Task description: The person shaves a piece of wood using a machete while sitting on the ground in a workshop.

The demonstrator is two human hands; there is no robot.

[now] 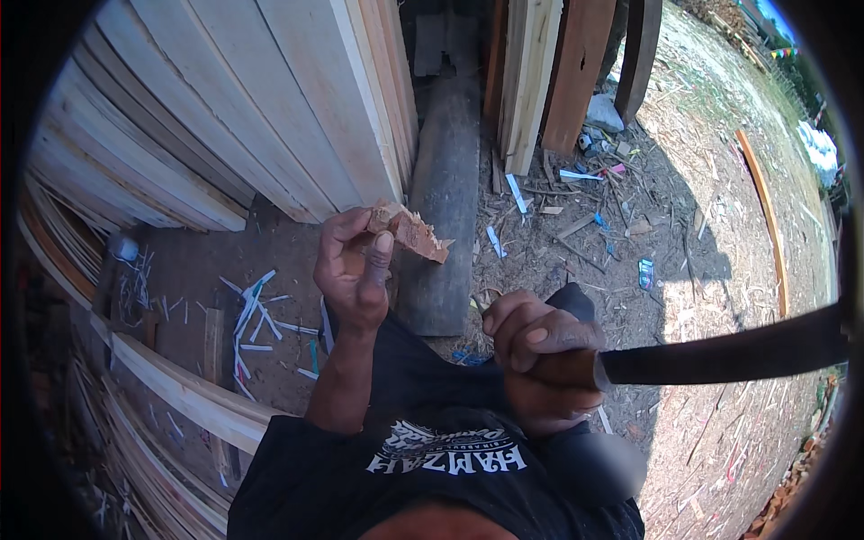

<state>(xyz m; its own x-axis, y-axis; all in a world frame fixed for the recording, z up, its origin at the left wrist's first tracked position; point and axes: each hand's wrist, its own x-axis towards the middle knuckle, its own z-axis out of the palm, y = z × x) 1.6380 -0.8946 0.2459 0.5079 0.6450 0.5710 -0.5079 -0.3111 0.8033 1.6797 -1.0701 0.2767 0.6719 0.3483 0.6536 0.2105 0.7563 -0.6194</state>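
Observation:
Between the thumb and fingers of my left hand is a short, rough piece of wood, reddish brown with splintered, pale edges. It is held up in front of me, above a long dark plank on the ground. My right hand is wrapped round the wooden handle of a machete. The broad dark blade points out to the right, apart from the wood piece, and its tip runs to the dark rim of the picture.
Tall planks lean at the left, and more upright boards stand beyond the dark plank. A long beam crosses the lower left. White strips and wood scraps litter the ground. A narrow brown board lies at the right.

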